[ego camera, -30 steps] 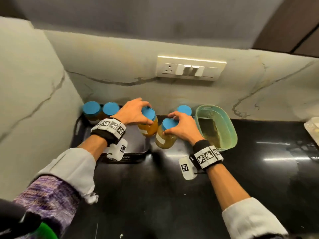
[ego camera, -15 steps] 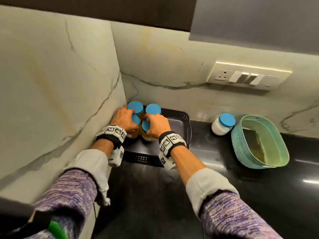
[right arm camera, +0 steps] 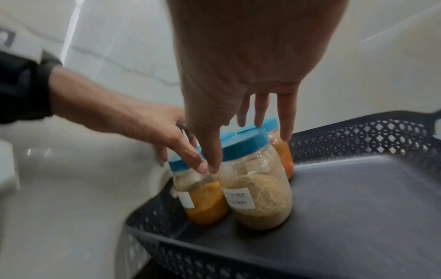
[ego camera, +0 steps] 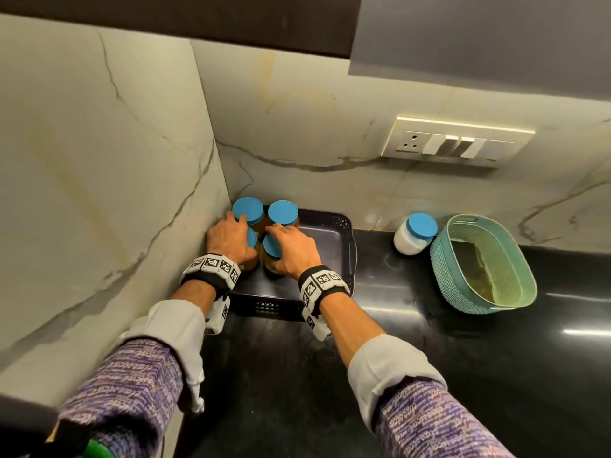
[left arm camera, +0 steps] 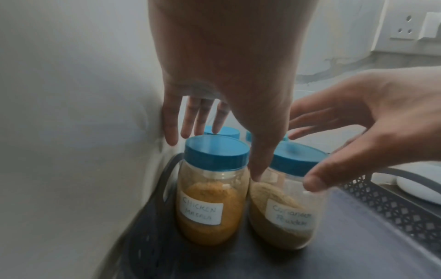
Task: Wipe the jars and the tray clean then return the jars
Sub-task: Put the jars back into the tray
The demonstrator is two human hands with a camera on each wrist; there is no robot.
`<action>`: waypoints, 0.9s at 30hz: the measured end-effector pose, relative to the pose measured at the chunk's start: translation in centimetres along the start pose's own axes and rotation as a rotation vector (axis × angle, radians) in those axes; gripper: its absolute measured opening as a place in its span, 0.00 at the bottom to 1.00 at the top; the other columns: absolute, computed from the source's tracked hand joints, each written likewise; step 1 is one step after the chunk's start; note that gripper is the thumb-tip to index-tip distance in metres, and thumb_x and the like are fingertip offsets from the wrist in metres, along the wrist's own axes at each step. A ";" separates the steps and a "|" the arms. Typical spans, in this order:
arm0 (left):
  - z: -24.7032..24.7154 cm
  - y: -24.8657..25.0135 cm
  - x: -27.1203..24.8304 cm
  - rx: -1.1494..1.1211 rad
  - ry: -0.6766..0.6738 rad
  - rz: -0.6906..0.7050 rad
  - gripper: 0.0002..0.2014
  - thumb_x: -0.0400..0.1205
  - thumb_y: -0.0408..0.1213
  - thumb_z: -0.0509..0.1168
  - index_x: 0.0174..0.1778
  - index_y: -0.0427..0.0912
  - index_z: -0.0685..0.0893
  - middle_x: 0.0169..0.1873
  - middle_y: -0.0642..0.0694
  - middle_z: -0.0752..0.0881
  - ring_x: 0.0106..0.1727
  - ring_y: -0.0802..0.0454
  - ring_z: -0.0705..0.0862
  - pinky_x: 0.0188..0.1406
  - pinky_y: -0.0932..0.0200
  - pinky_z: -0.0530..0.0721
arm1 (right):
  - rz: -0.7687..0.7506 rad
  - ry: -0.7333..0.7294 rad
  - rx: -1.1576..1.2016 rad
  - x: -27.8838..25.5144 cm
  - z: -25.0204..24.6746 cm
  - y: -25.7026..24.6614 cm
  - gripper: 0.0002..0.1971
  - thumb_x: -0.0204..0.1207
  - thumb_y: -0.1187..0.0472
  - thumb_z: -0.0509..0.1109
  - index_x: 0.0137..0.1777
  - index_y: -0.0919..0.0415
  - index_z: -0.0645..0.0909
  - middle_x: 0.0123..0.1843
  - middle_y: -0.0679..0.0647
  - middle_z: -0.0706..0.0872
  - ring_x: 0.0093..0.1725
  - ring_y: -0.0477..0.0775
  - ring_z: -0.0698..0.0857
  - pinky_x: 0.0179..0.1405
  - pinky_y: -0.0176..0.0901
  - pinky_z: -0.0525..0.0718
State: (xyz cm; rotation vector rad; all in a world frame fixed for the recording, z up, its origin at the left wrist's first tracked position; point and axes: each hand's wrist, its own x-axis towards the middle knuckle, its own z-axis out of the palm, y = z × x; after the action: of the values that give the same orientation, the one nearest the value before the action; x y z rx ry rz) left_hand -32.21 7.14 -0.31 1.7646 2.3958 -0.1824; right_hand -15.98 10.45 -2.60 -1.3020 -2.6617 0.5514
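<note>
Your left hand [ego camera: 228, 241] and right hand [ego camera: 294, 252] spread wide, holding nothing; thumbs dip between masala jar [left arm camera: 210, 207] and coriander jar [left arm camera: 284, 217], so snagging a lid could topple one.

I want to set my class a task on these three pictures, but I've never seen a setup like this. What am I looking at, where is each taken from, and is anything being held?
No machine here: a person wears three cameras. The wide picture comes from the head, looking down; the other two come from the wrists, looking along each hand. The left hand and right hand are over four blue-lidded jars in a dark tray on a black counter. The front two are labelled chicken masala and coriander powder. Beside the tray stand a white jar and a green basket. Nothing is gripped: the fingers are straight and loose by the lids.
</note>
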 end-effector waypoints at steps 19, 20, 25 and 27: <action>-0.3 16.0 -4.5 -0.511 0.071 0.438 0.17 0.75 0.39 0.72 0.59 0.42 0.87 0.58 0.43 0.86 0.61 0.40 0.85 0.61 0.42 0.84 | 0.560 0.062 -0.170 -8.5 -13.0 25.7 0.38 0.70 0.60 0.80 0.81 0.61 0.73 0.76 0.64 0.79 0.75 0.69 0.78 0.72 0.59 0.82; 0.1 17.1 -4.8 -0.493 0.048 0.456 0.17 0.75 0.39 0.73 0.60 0.44 0.86 0.60 0.44 0.86 0.63 0.42 0.85 0.62 0.44 0.84 | 0.493 -0.029 -0.216 -8.0 -13.1 26.4 0.40 0.71 0.59 0.80 0.83 0.60 0.70 0.79 0.64 0.76 0.77 0.69 0.76 0.74 0.60 0.81; 2.1 20.9 -5.8 -0.501 -0.001 0.457 0.18 0.77 0.40 0.74 0.64 0.47 0.86 0.61 0.48 0.85 0.62 0.45 0.85 0.60 0.49 0.82 | 0.371 -0.157 -0.311 -6.7 -12.8 28.5 0.44 0.72 0.55 0.81 0.87 0.53 0.67 0.79 0.68 0.69 0.75 0.73 0.75 0.72 0.64 0.82; 2.8 21.8 -6.1 -0.533 -0.015 0.424 0.19 0.77 0.40 0.74 0.65 0.47 0.85 0.61 0.49 0.85 0.61 0.46 0.85 0.58 0.50 0.82 | 0.395 -0.139 -0.295 -6.7 -13.1 28.7 0.37 0.72 0.47 0.80 0.80 0.56 0.75 0.73 0.68 0.79 0.70 0.73 0.81 0.66 0.60 0.84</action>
State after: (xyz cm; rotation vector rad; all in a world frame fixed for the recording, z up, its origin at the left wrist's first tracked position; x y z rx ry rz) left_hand -9.49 7.35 -1.85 1.9115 1.7651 0.4479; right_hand 12.86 24.85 -1.00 -1.9650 -2.6800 0.3025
